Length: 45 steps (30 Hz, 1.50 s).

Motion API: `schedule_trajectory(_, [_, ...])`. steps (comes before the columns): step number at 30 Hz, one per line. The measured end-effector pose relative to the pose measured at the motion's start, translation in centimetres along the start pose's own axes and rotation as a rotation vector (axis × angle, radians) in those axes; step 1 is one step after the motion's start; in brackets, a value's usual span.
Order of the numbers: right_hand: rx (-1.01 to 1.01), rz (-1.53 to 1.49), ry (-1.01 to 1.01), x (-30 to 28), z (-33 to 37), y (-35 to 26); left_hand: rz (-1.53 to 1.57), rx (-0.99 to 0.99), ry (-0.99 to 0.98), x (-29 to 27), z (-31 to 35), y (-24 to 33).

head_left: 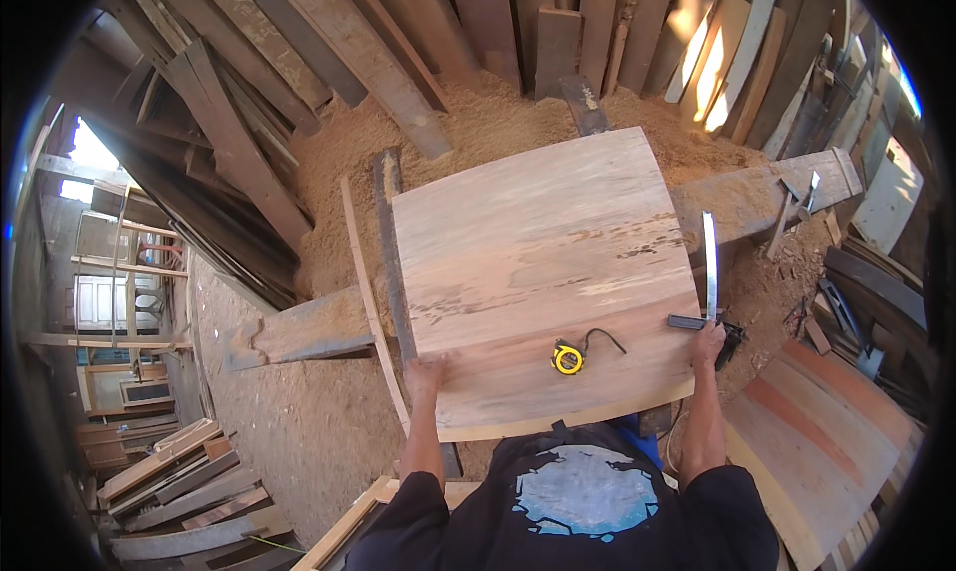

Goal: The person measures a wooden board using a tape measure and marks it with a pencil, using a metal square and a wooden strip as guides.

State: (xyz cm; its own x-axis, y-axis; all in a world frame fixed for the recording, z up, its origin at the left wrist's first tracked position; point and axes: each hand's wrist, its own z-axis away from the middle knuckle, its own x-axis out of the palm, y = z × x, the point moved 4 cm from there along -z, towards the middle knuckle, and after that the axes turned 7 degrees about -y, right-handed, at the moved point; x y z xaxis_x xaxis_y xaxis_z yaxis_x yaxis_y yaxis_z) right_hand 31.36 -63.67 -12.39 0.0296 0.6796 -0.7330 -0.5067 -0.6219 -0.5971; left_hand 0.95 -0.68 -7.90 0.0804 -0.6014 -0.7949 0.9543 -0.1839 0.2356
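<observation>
A wide, pale wooden panel (538, 262) lies flat in front of me across wooden supports. My left hand (425, 374) grips its near left edge, the fingers partly hidden. At the panel's right edge my right hand (708, 342) is closed around a try square (710, 272); the dark stock lies over the panel's edge and the bright metal blade points away from me. Between my hands, on the panel, rests a yellow and black tape measure (568, 358) with a dark strap.
A long plank (762, 195) passes under the panel, with a hammer (784, 213) at its right end. A thin strip (368, 292) leans along the left side. Another panel (812, 442) lies at lower right. Boards (239, 153) and sawdust (339, 153) fill the back.
</observation>
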Motion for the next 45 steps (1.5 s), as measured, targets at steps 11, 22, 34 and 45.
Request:
schedule_trajectory(11, [-0.013,0.021,-0.01,0.1,-0.1,1.4,-0.152,0.015,0.022,-1.1,0.9,2.6])
schedule_trajectory(22, [-0.048,0.036,-0.003,-0.2,0.7,0.2,-0.061,0.032,0.033,-0.5,-0.8,1.0])
schedule_trajectory(34, [-0.019,0.088,0.063,-0.3,0.3,0.2,-0.245,0.068,-0.004,-1.6,-0.5,2.9])
schedule_trajectory(45, [0.01,0.1,0.036,-0.4,-1.3,0.1,0.072,0.339,0.034,-1.8,0.5,-4.5])
